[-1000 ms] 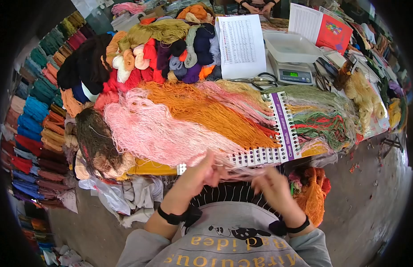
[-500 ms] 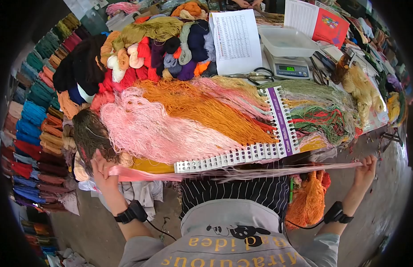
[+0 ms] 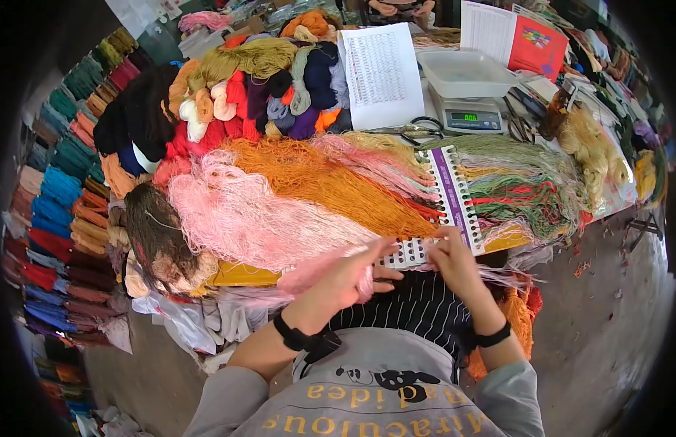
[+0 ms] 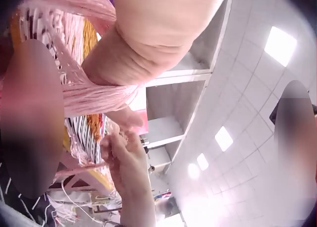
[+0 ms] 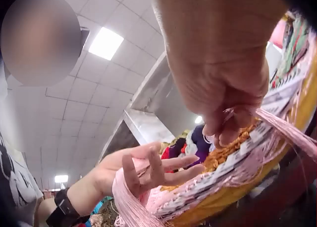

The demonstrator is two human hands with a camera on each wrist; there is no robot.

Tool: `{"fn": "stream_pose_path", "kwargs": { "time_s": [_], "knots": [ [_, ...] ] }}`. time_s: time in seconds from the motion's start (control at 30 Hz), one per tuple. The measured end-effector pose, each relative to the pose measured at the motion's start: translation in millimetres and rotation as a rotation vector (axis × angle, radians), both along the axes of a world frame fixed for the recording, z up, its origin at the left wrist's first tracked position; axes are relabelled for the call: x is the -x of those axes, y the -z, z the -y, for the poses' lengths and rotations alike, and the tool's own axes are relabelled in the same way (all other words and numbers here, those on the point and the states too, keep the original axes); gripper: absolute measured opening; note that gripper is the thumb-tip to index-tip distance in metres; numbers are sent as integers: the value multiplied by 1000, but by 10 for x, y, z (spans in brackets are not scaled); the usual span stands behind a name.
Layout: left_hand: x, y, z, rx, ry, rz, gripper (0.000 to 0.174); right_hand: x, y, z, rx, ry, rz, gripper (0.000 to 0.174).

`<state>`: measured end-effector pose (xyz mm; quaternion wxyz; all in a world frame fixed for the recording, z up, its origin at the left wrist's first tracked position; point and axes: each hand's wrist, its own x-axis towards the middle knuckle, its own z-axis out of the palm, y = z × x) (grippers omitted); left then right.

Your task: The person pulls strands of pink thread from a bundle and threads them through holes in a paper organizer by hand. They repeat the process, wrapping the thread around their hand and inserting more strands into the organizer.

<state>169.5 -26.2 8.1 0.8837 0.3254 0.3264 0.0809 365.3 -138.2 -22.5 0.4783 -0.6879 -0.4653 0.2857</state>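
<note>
Stretched wide a moment ago, the hands now meet at the table's [image 3: 239,275] near edge: the left hand [image 3: 338,280] curls round the pink strands [image 3: 309,271], the right hand [image 3: 454,262] pinches their end beside the punched card [image 3: 414,251] (stretching apparently done).

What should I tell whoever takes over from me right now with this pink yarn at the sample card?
Left hand: pink strands looped over its fingers, two fingers curled on them.
Right hand: pinches the same strands at the near edge of the sample card.
Done: orange yarn and other colours already hang from the card's slots.
Left: these strands look not yet fastened to the card.
</note>
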Motion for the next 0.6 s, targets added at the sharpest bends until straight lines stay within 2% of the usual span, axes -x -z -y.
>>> {"fn": "stream_pose_path", "kwargs": {
  "time_s": [0.17, 0.27, 0.33, 0.37, 0.43, 0.6],
  "knots": [
    [-242, 64, 63, 74, 31, -171, 48, 14, 293, -186, 59, -11, -226, 14],
    [-309, 94, 46, 48, 28, -190, 46, 32, 228, -177, 54, 30, -206, 13],
    [-389, -5, 66, -178, 225, -479, 36, 37, 293, -185, 18, 51, -129, 13],
    [-436, 54, 97, -178, 229, -477, 36, 45, 314, -178, -16, 68, -53, 12],
    [-510, 239, 152, -534, 53, -261, 25, 72, 311, -166, -31, 85, 13, 11],
    [-499, 395, 72, -565, 67, -260, 21, 129, 348, -151, -93, 157, 161, 9]
  ]
}}
